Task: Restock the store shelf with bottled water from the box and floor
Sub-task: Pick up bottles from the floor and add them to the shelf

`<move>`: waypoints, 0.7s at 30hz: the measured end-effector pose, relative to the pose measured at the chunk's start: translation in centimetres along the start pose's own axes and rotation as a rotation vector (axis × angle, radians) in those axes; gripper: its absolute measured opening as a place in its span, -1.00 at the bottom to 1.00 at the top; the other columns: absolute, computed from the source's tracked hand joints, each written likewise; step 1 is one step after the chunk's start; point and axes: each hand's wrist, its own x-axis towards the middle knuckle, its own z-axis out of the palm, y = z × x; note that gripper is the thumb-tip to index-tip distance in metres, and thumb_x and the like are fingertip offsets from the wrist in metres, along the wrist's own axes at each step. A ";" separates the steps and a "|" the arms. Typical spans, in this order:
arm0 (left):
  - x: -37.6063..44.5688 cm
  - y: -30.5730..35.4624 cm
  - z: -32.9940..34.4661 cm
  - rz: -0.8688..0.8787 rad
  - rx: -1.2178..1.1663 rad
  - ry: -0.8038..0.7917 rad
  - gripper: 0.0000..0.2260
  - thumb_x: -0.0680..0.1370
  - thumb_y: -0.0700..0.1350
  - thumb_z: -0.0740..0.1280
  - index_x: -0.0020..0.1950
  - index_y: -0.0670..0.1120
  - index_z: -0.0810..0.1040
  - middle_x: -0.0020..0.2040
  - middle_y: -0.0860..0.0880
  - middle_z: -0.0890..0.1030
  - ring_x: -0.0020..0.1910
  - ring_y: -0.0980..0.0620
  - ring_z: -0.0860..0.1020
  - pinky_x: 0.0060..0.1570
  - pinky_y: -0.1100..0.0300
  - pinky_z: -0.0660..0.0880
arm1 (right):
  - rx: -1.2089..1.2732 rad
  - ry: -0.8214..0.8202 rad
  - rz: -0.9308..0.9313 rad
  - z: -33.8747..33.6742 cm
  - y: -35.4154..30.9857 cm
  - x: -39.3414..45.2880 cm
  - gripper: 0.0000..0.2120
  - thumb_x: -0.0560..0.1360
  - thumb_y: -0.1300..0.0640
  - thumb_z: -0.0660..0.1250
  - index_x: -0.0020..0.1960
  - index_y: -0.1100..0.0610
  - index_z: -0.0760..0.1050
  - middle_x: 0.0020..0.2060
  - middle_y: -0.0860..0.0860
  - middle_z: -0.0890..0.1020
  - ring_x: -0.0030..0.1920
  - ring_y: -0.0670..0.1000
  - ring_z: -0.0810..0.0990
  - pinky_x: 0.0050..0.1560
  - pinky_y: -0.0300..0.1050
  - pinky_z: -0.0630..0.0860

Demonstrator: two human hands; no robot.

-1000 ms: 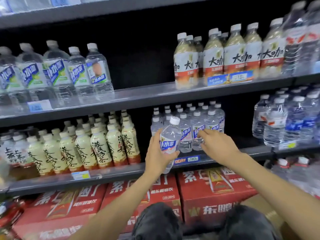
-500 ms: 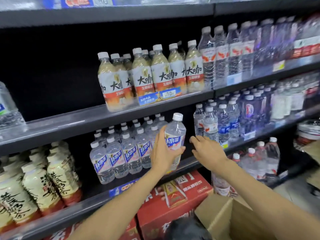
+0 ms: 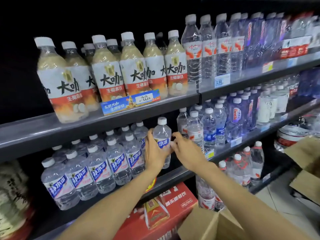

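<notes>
A clear water bottle [image 3: 162, 135] with a white cap and blue label stands upright at the right end of a row of matching bottles [image 3: 97, 172] on the middle shelf [image 3: 174, 175]. My left hand [image 3: 155, 154] grips this bottle from the left side. My right hand [image 3: 186, 149] reaches in from the right, and its fingertips touch the bottle's label. A brown cardboard box [image 3: 207, 227] sits open at the bottom right, below my right arm; its inside is hidden.
Milky drink bottles [image 3: 110, 73] fill the upper shelf [image 3: 86, 125]. Other water bottles [image 3: 204, 129] stand right of my hands. A red drink carton [image 3: 166, 208] sits below. Another cardboard box [image 3: 306, 163] lies at the far right, beside bottles on the lowest level [image 3: 242, 170].
The view has swung right and closer. My left hand has carried the bottle rightward to the end of the matching row, and my right hand has come in to touch it.
</notes>
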 end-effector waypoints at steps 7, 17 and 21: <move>1.4 -2.9 2.0 -0.026 0.126 0.007 -0.25 0.34 0.04 0.48 0.41 0.13 0.14 0.34 -0.06 0.35 0.19 -0.19 0.51 -0.01 -0.07 0.50 | 0.164 -0.029 0.084 3.8 1.1 3.1 -0.70 0.62 0.01 0.17 0.26 0.16 0.31 -0.02 0.13 0.67 -0.01 0.22 0.62 -0.03 0.10 0.54; 1.9 -5.4 2.8 -0.061 0.082 -0.053 -0.18 0.43 0.05 0.47 0.50 0.05 0.01 0.44 -0.11 0.24 0.38 -0.13 0.33 0.23 -0.03 0.39 | 0.148 -0.039 0.036 7.0 2.7 5.4 -0.65 0.62 0.03 0.17 0.38 0.09 0.35 -0.09 0.10 0.69 -0.06 0.17 0.64 -0.12 0.00 0.56; 2.4 -5.7 1.6 0.001 0.160 -0.121 -0.21 0.47 0.01 0.46 0.53 -0.03 0.04 0.44 -0.11 0.27 0.39 -0.08 0.34 0.22 0.06 0.41 | 0.160 -0.028 0.031 7.5 2.8 5.4 -0.59 0.63 0.03 0.16 0.46 0.04 0.27 -0.01 0.12 0.68 -0.01 0.20 0.64 -0.06 0.08 0.57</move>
